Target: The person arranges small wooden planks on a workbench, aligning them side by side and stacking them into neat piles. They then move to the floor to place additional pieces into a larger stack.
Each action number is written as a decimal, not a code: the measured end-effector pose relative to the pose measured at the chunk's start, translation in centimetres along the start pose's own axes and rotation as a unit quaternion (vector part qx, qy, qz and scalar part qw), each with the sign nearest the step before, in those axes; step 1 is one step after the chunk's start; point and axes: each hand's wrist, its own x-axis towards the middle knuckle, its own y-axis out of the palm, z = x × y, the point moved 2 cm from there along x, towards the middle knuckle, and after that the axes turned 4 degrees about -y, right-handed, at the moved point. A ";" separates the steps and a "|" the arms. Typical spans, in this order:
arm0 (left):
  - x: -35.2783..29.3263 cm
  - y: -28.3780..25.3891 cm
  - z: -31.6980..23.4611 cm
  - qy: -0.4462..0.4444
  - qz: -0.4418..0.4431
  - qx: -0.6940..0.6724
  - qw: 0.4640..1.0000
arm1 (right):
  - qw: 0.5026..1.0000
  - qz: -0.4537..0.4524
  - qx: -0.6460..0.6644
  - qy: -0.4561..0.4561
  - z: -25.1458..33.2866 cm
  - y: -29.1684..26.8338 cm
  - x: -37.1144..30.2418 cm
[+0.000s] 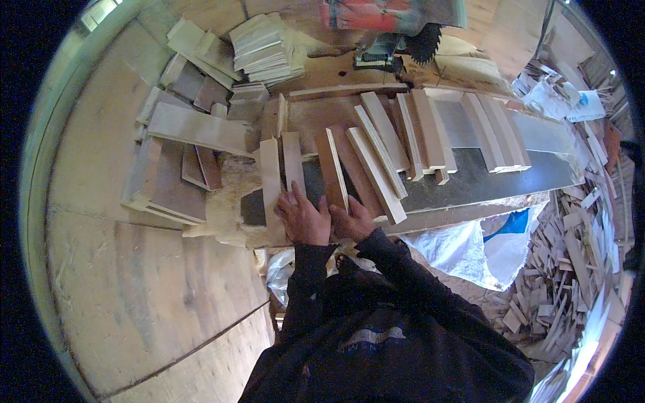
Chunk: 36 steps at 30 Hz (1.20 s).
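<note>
My left hand [306, 218] lies with its fingers spread over the near end of a short brown wooden strip [293, 156]. A longer pale strip [271, 178] lies just left of that, beside my fingertips. My right hand [354, 220] is closed on the near end of another strip [334, 166], which has a brown face and a light layered edge. Its far end points away from me. To the right, several pale strips [377, 176] lie slanted on the dark worktop [437, 186].
A circular saw blade [423, 46] stands out beyond the worktop, under a red machine. Thin wooden sheets [263, 52] are stacked at far left, with loose boards [201, 127] nearer. More strips [494, 131] lie at right. Offcuts [557, 282] heap beside a white sack [463, 255].
</note>
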 end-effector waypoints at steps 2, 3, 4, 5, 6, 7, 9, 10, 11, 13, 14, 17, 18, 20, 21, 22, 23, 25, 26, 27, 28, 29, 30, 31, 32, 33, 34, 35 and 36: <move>0.6 0.6 -0.2 -0.028 0.028 0.036 0.999 | 0.998 -0.001 0.022 0.063 1.8 -1.2 -1.3; 1.3 0.8 0.3 -0.049 0.060 0.018 0.997 | 0.998 -0.003 -0.002 0.061 2.8 -1.8 -2.0; 2.1 0.9 0.8 -0.065 0.074 0.000 0.995 | 0.998 -0.005 -0.025 0.057 3.8 -2.4 -2.5; 2.6 1.0 1.1 -0.063 0.103 0.004 0.993 | 0.999 0.006 -0.028 0.041 4.7 -2.8 -2.8; 2.9 1.1 1.4 -0.060 0.116 0.008 0.991 | 0.998 0.026 -0.057 -0.021 5.7 -3.2 -2.7; 3.2 1.2 1.7 -0.065 0.147 0.017 0.987 | 0.998 0.017 -0.057 -0.029 6.3 -3.5 -2.8; 3.4 1.5 2.0 -0.081 0.179 -0.030 0.980 | 0.999 -0.009 -0.031 -0.027 7.1 -4.4 -2.8; 3.3 1.8 1.8 -0.092 0.205 -0.052 0.973 | 1.000 0.001 -0.008 -0.019 7.5 -5.0 -2.8; 2.9 2.1 1.6 -0.104 0.233 -0.074 0.964 | 0.999 0.001 -0.026 -0.037 7.8 -5.5 -2.9; 2.0 2.2 0.3 -0.099 0.178 -0.094 0.975 | 0.998 -0.006 -0.037 -0.058 8.6 -6.6 -3.1; 1.4 2.1 -0.3 -0.100 0.165 -0.099 0.976 | 0.998 0.000 -0.017 -0.068 9.0 -7.1 -3.4; 1.1 0.3 -1.8 -0.155 0.172 -0.338 0.912 | 0.998 0.003 0.024 -0.065 10.7 -9.1 -3.9; 0.8 -0.4 -2.9 -0.162 0.195 -0.440 0.861 | 0.998 0.009 0.021 -0.066 11.3 -9.9 -4.1; 0.0 -1.9 -5.7 -0.153 0.265 -0.551 0.777 | 0.996 0.024 0.025 -0.084 12.6 -11.3 -4.5; -0.5 -2.5 -7.5 -0.144 0.301 -0.615 0.715 | 0.994 0.034 0.031 -0.104 13.2 -11.9 -4.6; -1.0 -2.8 -9.7 -0.128 0.308 -0.640 0.692 | 0.990 0.047 0.043 -0.122 13.9 -12.7 -4.6; -1.2 -2.9 -11.6 -0.150 0.314 -0.626 0.698 | 0.989 0.041 0.017 -0.140 14.5 -13.7 -4.6; -1.4 -3.0 -15.2 -0.136 0.326 -0.651 0.672 | 0.985 0.032 -0.025 -0.169 15.9 -16.0 -4.8; -1.2 -2.8 -16.7 -0.136 0.351 -0.655 0.655 | 0.985 0.037 -0.008 -0.168 16.5 -17.1 -4.8; -1.3 -2.7 -18.1 -0.125 0.359 -0.654 0.654 | 0.985 0.041 0.010 -0.165 17.0 -18.3 -4.9; -1.4 -2.5 -19.4 -0.115 0.368 -0.652 0.653 | 0.985 0.047 0.032 -0.164 17.5 -19.5 -5.0; -1.5 -2.2 -20.6 -0.105 0.377 -0.650 0.651 | 0.987 0.039 0.016 -0.153 18.0 -20.7 -5.2; -1.5 -1.8 -21.9 -0.102 0.379 -0.641 0.660 | 0.989 0.034 0.004 -0.143 18.4 -22.1 -5.3; -1.6 -1.4 -23.1 -0.088 0.384 -0.646 0.654 | 0.992 0.022 -0.013 -0.121 18.8 -23.4 -5.4; -1.7 -1.1 -24.3 -0.080 0.390 -0.651 0.646 | 0.985 0.037 -0.001 -0.170 19.5 -24.5 -5.8; -1.8 -0.7 -25.6 -0.073 0.396 -0.656 0.639 | 0.990 0.017 -0.012 -0.142 19.8 -25.7 -5.9; -1.8 -0.3 -26.9 -0.066 0.394 -0.647 0.650 | 0.990 0.009 -0.017 -0.138 20.2 -26.7 -5.9; -2.1 -0.1 -28.0 -0.069 0.401 -0.655 0.637 | 0.992 -0.003 -0.025 -0.125 20.6 -27.6 -5.9; -2.4 0.1 -29.1 -0.069 0.408 -0.663 0.624 | 0.997 0.001 -0.035 -0.072 21.1 -28.9 -6.1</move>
